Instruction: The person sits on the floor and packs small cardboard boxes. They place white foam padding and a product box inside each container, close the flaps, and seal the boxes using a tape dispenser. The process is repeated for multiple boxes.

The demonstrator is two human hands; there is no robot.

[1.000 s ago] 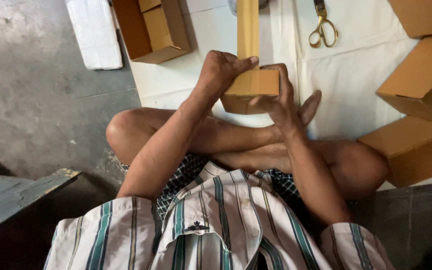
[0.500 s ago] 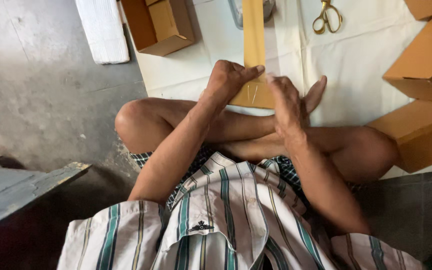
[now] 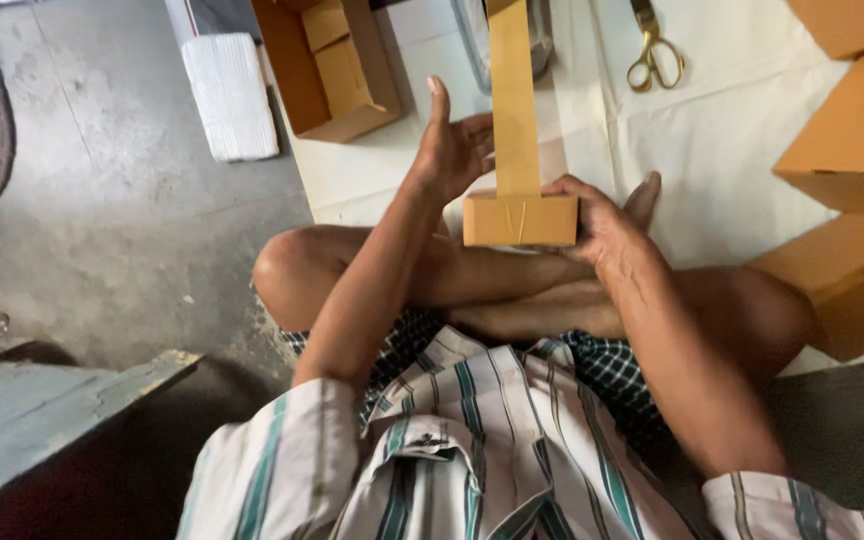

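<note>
I sit cross-legged on the floor with a tan cardboard piece point(image 3: 518, 190) in front of my knees. Its folded lower part forms a small box end, and a long flat strip rises from it. My right hand point(image 3: 602, 220) grips the right side of the folded end. My left hand point(image 3: 452, 150) is open with fingers spread, its palm against the left edge of the upright strip.
An open cardboard box point(image 3: 327, 65) lies at the back left beside a white foam block point(image 3: 230, 95). Gold-handled scissors point(image 3: 655, 50) rest on the white sheet point(image 3: 732, 150). Closed cardboard boxes point(image 3: 852, 150) stand at the right. Grey concrete floor point(image 3: 102, 220) lies left.
My left hand has lifted off the folded end and opened against the strip. The cardboard's folded end now faces me squarely, and the view has shifted slightly.
</note>
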